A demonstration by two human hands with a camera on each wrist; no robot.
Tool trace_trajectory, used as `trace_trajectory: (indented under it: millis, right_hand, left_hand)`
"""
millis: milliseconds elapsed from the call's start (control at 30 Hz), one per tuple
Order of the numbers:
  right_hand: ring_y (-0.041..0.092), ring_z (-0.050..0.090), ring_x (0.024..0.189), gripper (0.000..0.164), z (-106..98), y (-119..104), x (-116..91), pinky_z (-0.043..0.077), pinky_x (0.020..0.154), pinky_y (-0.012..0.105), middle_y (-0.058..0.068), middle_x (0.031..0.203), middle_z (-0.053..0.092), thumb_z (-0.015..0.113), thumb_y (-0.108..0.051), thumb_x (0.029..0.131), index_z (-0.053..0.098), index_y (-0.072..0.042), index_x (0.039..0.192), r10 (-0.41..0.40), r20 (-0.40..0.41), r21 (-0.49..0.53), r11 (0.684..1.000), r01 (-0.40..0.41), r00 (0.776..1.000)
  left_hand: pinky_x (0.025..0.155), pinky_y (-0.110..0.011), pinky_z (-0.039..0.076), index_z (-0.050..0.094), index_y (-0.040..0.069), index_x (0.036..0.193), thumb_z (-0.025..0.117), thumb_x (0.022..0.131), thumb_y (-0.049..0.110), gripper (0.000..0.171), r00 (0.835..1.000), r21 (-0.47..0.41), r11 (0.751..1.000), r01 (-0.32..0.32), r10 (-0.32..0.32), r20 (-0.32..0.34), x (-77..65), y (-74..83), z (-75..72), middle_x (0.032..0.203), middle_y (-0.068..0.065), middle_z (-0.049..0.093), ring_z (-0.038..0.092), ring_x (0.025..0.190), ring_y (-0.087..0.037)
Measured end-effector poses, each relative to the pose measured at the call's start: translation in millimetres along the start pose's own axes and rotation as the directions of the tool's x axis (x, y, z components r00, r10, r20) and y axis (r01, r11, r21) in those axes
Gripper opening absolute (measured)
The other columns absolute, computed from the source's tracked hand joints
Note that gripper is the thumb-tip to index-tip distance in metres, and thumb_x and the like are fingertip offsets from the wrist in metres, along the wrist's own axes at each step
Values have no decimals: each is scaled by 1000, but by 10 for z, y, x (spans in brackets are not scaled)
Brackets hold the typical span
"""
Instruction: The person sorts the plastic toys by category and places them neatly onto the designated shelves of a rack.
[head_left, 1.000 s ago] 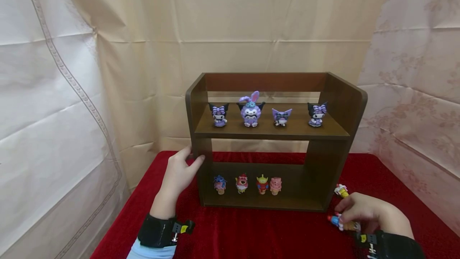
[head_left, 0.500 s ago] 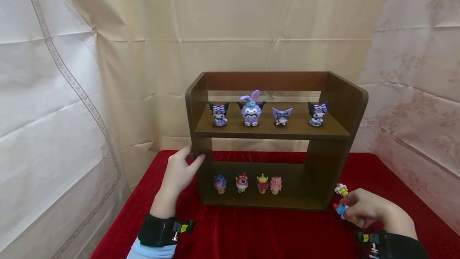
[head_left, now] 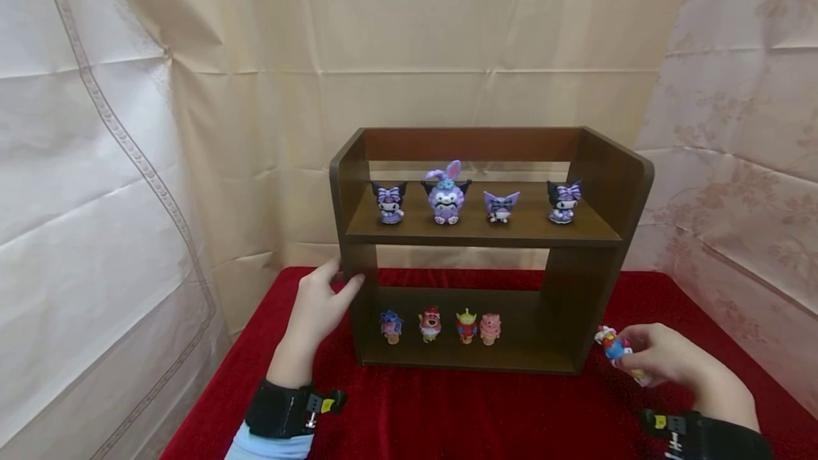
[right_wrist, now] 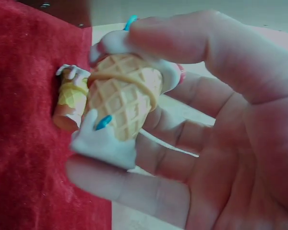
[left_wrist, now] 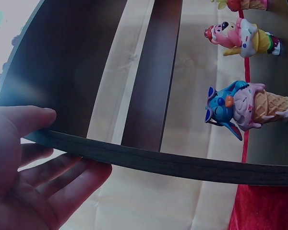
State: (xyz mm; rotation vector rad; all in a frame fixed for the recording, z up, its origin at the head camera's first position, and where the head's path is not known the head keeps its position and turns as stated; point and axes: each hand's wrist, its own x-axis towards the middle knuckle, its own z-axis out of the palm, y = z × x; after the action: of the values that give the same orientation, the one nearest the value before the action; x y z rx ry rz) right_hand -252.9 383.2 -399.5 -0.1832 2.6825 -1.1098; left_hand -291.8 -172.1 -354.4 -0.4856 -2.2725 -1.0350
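My left hand [head_left: 319, 307] grips the left side panel of a brown wooden shelf [head_left: 482, 241], thumb on the inner face and fingers outside, as the left wrist view shows. Off the shelf's lower right corner, my right hand [head_left: 667, 357] holds an ice-cream-cone figurine [right_wrist: 122, 91] between thumb and fingers. It has a waffle cone, white icing and a blue and red top. Another cone figurine [right_wrist: 71, 98], yellow with white icing, lies on the red cloth just past it. In the head view the held figurine overlaps that one.
Several purple-and-black figurines [head_left: 445, 201] stand on the upper board. Along the lower board is a row of cone figurines, including a blue one [left_wrist: 230, 105] and a pink one [head_left: 490, 330]. Red velvet cloth [head_left: 447, 410] covers the table, with draped curtains [head_left: 486, 34] behind.
My right hand has raised the cone figurine from the cloth and moved slightly away from me and right, toward the yellow one. My left hand has stayed on the shelf's side.
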Motion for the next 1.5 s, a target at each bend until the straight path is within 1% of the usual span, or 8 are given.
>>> trace_trajectory:
  millis: [300,400,633,767,1067,1133,1333,1500]
  right_hand:
    - [22,57,81,45,-65,-75,-55,56,60,32,11,98,63,76,-30,80,61,-3,112,-44,-158,-145,989,20,986]
    - [22,57,82,51,-89,-131,-82,55,60,31,10,96,64,77,-37,78,61,-3,113,-62,-220,-212,977,14,973]
    - [25,58,81,58,-140,-269,-160,54,58,33,10,92,65,77,-43,78,60,-2,114,-116,-343,-268,963,22,932]
    - [25,57,77,59,-158,-356,-208,52,55,33,10,88,65,76,-45,78,59,-2,114,-162,-421,-297,954,33,893]
    - [31,60,78,50,-170,-574,-314,52,54,31,17,91,65,77,-35,80,59,-3,113,-310,-570,-328,935,135,761]
    - [25,61,76,49,-172,-619,-330,52,54,27,17,92,65,79,-34,79,60,-4,112,-334,-592,-339,929,149,733]
    - [-5,56,67,44,-148,-741,-373,46,54,8,10,94,62,82,-27,76,62,-7,109,-382,-655,-331,921,207,652]
    - [-8,58,68,43,-102,-844,-399,44,60,2,-4,94,58,83,-16,74,62,-11,111,-421,-687,-302,907,294,593]
  left_hand:
    - [74,-40,57,62,19,121,70,87,25,35,1000,-4,1000,5,-5,9,-3,1,0,110,2,68,60,100,-15]
    - [74,-40,57,62,19,121,70,88,26,35,1000,-6,1000,10,-10,11,-6,5,-2,110,2,68,60,100,-15]
    - [74,-40,57,62,19,120,70,88,25,34,1000,5,1000,20,-20,15,-10,9,-2,110,1,68,61,99,-15]
    - [74,-40,57,61,19,121,70,88,25,34,1000,7,1000,20,-20,16,-11,7,-1,110,2,68,60,100,-14]
    - [75,-41,57,62,19,120,70,88,26,34,1000,5,1000,18,-18,13,-12,25,-10,110,1,68,60,100,-16]
    - [75,-41,57,62,18,121,70,88,25,34,1000,6,1000,15,-15,11,-11,30,-13,110,1,68,61,100,-16]
    - [75,-41,57,62,18,120,70,88,25,34,1000,1,1000,9,-9,9,-7,27,-9,109,1,68,61,100,-19]
    - [74,-41,57,63,18,119,70,88,24,32,1000,-3,1000,7,-7,5,-3,18,-5,108,1,68,61,99,-20]
